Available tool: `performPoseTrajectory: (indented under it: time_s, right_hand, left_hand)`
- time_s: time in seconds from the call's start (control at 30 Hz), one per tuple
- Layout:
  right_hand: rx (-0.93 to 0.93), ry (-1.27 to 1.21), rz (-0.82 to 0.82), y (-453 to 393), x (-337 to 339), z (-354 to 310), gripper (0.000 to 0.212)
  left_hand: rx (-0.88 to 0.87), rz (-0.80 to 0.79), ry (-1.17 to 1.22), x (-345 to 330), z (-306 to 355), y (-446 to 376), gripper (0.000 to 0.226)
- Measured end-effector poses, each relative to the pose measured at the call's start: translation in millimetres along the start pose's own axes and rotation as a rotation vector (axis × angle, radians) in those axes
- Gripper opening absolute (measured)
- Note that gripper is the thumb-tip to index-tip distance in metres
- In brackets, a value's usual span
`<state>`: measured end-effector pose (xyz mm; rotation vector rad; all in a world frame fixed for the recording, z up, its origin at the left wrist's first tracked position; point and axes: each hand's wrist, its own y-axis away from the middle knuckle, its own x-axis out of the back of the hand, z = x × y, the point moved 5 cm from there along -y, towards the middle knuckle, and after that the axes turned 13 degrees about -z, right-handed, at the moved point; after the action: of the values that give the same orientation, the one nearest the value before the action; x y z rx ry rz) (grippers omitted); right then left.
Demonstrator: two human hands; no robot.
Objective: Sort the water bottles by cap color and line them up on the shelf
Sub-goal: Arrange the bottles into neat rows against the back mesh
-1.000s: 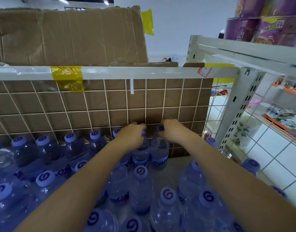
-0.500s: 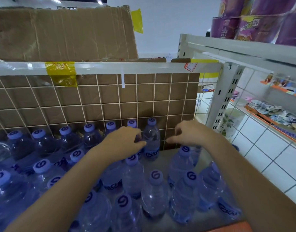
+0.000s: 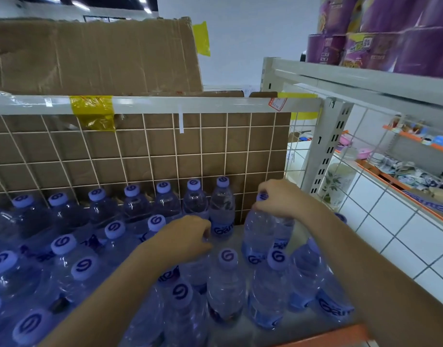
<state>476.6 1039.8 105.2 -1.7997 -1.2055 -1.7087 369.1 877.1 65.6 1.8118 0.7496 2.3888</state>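
1. A person's right hand [image 3: 280,199] grips a water bottle [image 3: 259,236] by its neck, fingers wrapped around the cap, at the right end of the shelf [image 3: 315,331]; whether the bottle is off the shelf cannot be told.
2. The left hand [image 3: 182,241] rests curled on the top of another bottle in the middle rows; the cap is hidden under the palm, and whether the fingers actually clasp it cannot be told.
3. A back row of bottles [image 3: 162,199] with light purple caps stands upright against the wire grid [image 3: 150,151], which is backed by cardboard [image 3: 90,53].
4. More purple-capped bottles [image 3: 225,279] crowd the shelf in front, some leaning.
5. Yellow tape [image 3: 92,111] wraps the top rail, and purple packages [image 3: 380,33] sit on the neighbouring rack at right.
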Motion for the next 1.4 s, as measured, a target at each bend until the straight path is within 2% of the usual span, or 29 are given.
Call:
performPoseTrajectory:
  time_s: [0.13,0.33,0.5,0.63,0.73,0.8,1.1,1.2,1.3,1.4]
  right_hand:
    - [0.012,-0.076,0.032,-20.2,4.4,-0.2,0.009]
    - [-0.028,-0.12,-0.002,-55.6,-5.2,6.1,0.021]
    - [-0.048,-0.062,0.023,-73.8,-4.9,8.2,0.009]
    - [-0.131,-0.072,0.049,-84.7,-0.7,11.2,0.004]
    - [-0.187,-0.106,0.069,-91.8,-1.3,12.4,0.029]
    - [-0.189,-0.124,0.057,-95.0,-1.8,10.0,0.034]
    - [-0.152,-0.197,0.029,-76.0,0.9,12.1,0.035]
    - [-0.118,-0.188,0.133,-51.1,13.2,21.1,0.028]
    - [-0.146,-0.088,0.244,-22.8,22.7,37.4,0.032]
    - [-0.209,-0.034,0.203,-6.8,20.1,56.1,0.038]
  left_hand:
    - [0.026,-0.031,-0.028,-1.5,0.5,0.8,0.016]
    - [0.046,-0.039,-0.027,-3.0,-2.2,-0.6,0.03]
    - [0.045,-0.019,-0.046,-1.5,1.3,-1.4,0.03]
    - [0.036,-0.013,-0.032,-1.6,0.9,-1.3,0.025]
    - [0.026,0.0,-0.032,-1.1,1.4,0.6,0.025]
    - [0.028,0.0,-0.032,-1.0,1.3,1.5,0.027]
    - [0.014,-0.013,-0.052,0.2,3.4,4.4,0.033]
    - [0.0,-0.057,-0.054,1.3,2.9,2.9,0.021]
    - [-0.006,-0.069,-0.062,2.8,3.9,0.9,0.017]
    - [0.009,-0.061,-0.073,1.6,4.9,-1.2,0.014]
